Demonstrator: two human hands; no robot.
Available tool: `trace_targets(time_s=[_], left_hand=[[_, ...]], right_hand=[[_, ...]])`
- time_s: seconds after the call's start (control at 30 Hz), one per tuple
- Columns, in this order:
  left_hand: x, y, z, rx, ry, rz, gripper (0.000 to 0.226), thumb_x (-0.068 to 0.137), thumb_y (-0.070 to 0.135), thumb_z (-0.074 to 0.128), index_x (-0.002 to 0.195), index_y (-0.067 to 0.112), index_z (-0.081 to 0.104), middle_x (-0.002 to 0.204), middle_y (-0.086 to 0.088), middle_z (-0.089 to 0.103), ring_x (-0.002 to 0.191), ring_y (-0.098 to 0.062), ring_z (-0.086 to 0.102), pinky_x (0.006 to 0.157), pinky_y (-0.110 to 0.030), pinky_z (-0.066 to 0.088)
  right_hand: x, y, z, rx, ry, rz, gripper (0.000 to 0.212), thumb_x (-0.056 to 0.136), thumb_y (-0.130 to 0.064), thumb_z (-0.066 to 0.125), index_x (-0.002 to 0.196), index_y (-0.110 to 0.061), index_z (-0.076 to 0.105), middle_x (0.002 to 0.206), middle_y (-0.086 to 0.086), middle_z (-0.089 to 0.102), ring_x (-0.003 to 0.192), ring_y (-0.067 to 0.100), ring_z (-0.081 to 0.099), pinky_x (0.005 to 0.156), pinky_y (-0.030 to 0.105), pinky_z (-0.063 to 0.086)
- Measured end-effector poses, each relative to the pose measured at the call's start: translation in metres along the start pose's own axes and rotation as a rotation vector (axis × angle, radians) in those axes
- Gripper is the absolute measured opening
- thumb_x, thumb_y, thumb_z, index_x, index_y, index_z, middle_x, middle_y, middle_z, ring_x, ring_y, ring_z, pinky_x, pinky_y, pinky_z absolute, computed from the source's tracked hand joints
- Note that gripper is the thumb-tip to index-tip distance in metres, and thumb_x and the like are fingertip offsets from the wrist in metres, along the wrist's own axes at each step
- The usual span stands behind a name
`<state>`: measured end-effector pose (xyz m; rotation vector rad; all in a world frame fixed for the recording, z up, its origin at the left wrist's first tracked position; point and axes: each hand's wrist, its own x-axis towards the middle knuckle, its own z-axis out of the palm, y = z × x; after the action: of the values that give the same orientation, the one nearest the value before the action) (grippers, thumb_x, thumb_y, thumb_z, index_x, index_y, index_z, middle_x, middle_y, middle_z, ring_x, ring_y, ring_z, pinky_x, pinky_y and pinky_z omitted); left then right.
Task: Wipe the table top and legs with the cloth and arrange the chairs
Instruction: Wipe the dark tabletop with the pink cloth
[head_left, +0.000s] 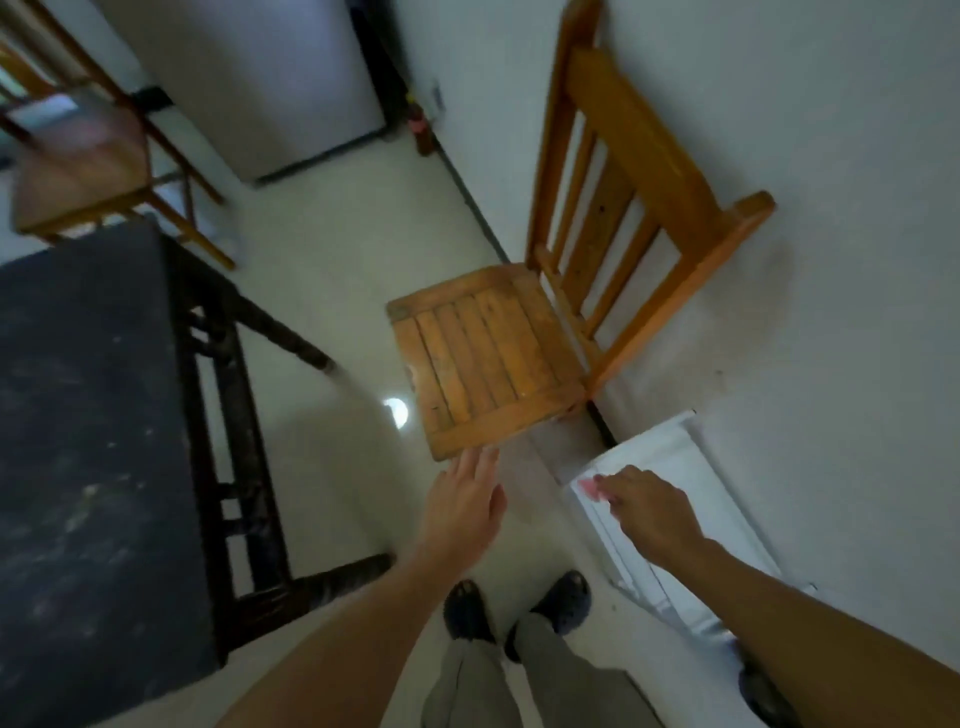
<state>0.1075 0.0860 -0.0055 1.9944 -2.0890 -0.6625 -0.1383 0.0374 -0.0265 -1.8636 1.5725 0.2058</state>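
A wooden slatted chair (488, 353) stands with its back against the white wall. My left hand (462, 504) reaches forward with straight fingers, and its fingertips are at the front edge of the seat. My right hand (649, 514) is to the right of it with curled fingers, and a small piece of pink cloth (589, 488) sticks out of its grip. The dark table (88, 415), with its dark wooden legs (239, 441), fills the left side. A second wooden chair (78, 171) stands beyond the table's far end, blurred.
A white box-like object (670, 467) leans at the wall under my right hand. A grey cabinet (260, 78) and a bottle (421, 127) stand at the far end. My feet (514, 608) are on the pale floor between table and wall.
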Motion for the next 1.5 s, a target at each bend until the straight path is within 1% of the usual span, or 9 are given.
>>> trace_targets(time_s=[0.27, 0.37, 0.57, 0.67, 0.8, 1.07, 1.17, 1.27, 1.5], left_hand=[[-0.140, -0.091, -0.081, 0.034, 0.260, -0.358, 0.040, 0.091, 0.032, 0.038, 0.121, 0.011, 0.055, 0.113, -0.006, 0.058, 0.099, -0.023, 0.056, 0.083, -0.033, 0.048], [-0.203, -0.117, -0.097, 0.056, 0.295, -0.534, 0.033, 0.091, 0.031, 0.043, 0.113, 0.013, 0.059, 0.110, -0.004, 0.057, 0.092, -0.023, 0.056, 0.076, -0.036, 0.051], [-0.305, -0.159, -0.100, -0.032, 0.319, -0.920, 0.037, 0.090, 0.029, 0.056, 0.123, 0.013, 0.058, 0.121, -0.008, 0.056, 0.100, -0.024, 0.057, 0.082, -0.034, 0.048], [-0.324, -0.175, -0.098, -0.116, 0.308, -1.042, 0.039, 0.095, 0.028, 0.048, 0.132, 0.015, 0.049, 0.135, -0.007, 0.046, 0.116, -0.023, 0.049, 0.095, -0.033, 0.041], [-0.328, -0.195, -0.093, -0.173, 0.337, -1.173, 0.042, 0.097, 0.027, 0.045, 0.137, 0.014, 0.043, 0.146, -0.010, 0.037, 0.129, -0.024, 0.041, 0.104, -0.033, 0.034], [-0.299, -0.248, -0.069, -0.267, 0.372, -1.522, 0.054, 0.102, 0.038, 0.031, 0.150, 0.016, 0.020, 0.160, -0.008, 0.011, 0.146, -0.025, 0.015, 0.114, -0.038, 0.025], [-0.279, -0.250, -0.062, -0.270, 0.366, -1.626, 0.055, 0.103, 0.037, 0.028, 0.151, 0.014, 0.014, 0.161, -0.006, 0.003, 0.148, -0.024, 0.001, 0.117, -0.038, 0.018], [-0.269, -0.243, -0.063, -0.325, 0.386, -1.686, 0.056, 0.103, 0.035, 0.029, 0.152, 0.013, 0.013, 0.161, -0.006, 0.000, 0.148, -0.024, 0.001, 0.117, -0.037, 0.018], [-0.267, -0.234, -0.064, -0.538, 0.527, -1.796, 0.057, 0.101, 0.029, 0.039, 0.150, 0.012, 0.016, 0.156, -0.006, 0.021, 0.140, -0.023, 0.028, 0.113, -0.037, 0.029]], right_hand=[[-0.001, -0.171, 0.010, -0.083, -0.083, -0.469, 0.026, 0.098, -0.029, 0.054, 0.118, -0.023, 0.069, 0.109, 0.003, 0.063, 0.094, 0.023, 0.059, 0.078, 0.031, 0.044], [-0.011, -0.241, 0.032, -0.118, -0.097, -0.673, 0.052, 0.095, -0.057, 0.036, 0.104, -0.021, 0.073, 0.088, 0.005, 0.061, 0.074, 0.019, 0.057, 0.061, 0.029, 0.042], [-0.043, -0.370, 0.085, -0.397, -0.227, -1.085, 0.088, 0.073, -0.089, 0.014, 0.128, -0.037, 0.059, 0.111, -0.011, 0.050, 0.097, 0.012, 0.045, 0.067, 0.010, 0.031], [-0.047, -0.403, 0.124, -0.465, -0.290, -1.243, 0.035, 0.102, -0.046, 0.039, 0.129, -0.036, 0.059, 0.121, -0.004, 0.054, 0.109, 0.017, 0.049, 0.081, 0.021, 0.035], [-0.042, -0.423, 0.165, -0.616, -0.381, -1.432, 0.049, 0.089, -0.012, 0.063, 0.135, -0.024, 0.052, 0.124, 0.005, 0.056, 0.109, 0.021, 0.054, 0.085, 0.031, 0.053], [0.046, -0.458, 0.206, -0.846, -0.654, -2.152, 0.075, 0.075, -0.011, 0.071, 0.142, -0.025, 0.040, 0.146, 0.000, 0.039, 0.138, 0.024, 0.033, 0.101, 0.040, 0.046], [0.095, -0.544, 0.208, -0.674, -0.481, -1.904, 0.045, 0.101, -0.022, 0.040, 0.143, -0.037, 0.044, 0.146, -0.009, 0.045, 0.136, 0.014, 0.040, 0.111, 0.038, 0.039], [0.114, -0.607, 0.201, -0.536, -0.277, -1.619, 0.061, 0.086, 0.012, 0.050, 0.138, -0.019, 0.055, 0.141, 0.003, 0.055, 0.124, 0.030, 0.049, 0.100, 0.049, 0.047], [0.065, -0.501, 0.195, -0.714, -0.958, -2.327, 0.064, 0.074, -0.010, 0.080, 0.131, -0.025, 0.054, 0.139, -0.002, 0.049, 0.131, 0.020, 0.042, 0.097, 0.042, 0.053]])
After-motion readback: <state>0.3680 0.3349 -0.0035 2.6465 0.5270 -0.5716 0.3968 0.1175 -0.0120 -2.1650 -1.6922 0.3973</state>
